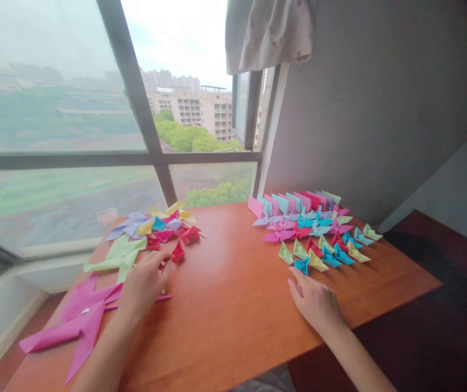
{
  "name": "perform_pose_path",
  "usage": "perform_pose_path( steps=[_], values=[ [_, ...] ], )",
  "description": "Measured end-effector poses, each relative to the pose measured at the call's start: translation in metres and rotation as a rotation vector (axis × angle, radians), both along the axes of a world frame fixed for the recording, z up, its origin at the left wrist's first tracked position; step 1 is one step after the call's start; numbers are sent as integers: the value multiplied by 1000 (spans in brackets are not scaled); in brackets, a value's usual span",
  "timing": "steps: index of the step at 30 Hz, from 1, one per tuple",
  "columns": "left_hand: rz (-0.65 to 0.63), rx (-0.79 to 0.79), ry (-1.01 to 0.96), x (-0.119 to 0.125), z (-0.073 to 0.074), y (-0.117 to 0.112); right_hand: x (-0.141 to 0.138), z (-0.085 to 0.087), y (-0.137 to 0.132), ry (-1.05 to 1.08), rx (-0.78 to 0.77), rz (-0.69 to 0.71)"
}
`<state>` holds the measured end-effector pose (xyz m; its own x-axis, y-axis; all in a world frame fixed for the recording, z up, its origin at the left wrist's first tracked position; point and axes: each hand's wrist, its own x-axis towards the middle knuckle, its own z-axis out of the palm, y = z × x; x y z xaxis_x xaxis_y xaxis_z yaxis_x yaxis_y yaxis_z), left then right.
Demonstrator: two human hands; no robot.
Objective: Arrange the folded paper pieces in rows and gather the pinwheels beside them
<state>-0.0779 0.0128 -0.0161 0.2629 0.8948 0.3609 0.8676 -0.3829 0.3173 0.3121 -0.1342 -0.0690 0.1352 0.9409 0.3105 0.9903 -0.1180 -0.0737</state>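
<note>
My left hand (147, 283) is at the left pile with its fingers curled in a pinch. A red folded paper boat (178, 252) is at its fingertips, and some red paper shows between the fingers. Under my left forearm lies a large pink paper pinwheel (84, 313), partly covered. My right hand (315, 300) is low over the table on the right, holding nothing, with index finger and thumb apart. Just beyond its fingertips sits a blue paper boat (302, 265), at the near end of a row; whether they touch I cannot tell.
Rows of coloured paper boats (326, 256) and folded cranes (282, 226) stand on the wooden table (217, 305), with upright folded papers (280, 203) behind. A green pinwheel (122, 253) and a lilac pinwheel (133, 224) lie at left, beside a window (57, 207). A wall is at right.
</note>
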Motion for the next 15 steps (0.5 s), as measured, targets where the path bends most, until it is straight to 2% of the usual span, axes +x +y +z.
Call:
perform_pose_path(
  steps=[11, 15],
  values=[
    [-11, 0, -11, 1, 0, 0, 21, -9, -19, 8, 137, 34],
    [-12, -8, -3, 2, -1, 0, 28, -13, -21, 23, 238, 57]
  ],
)
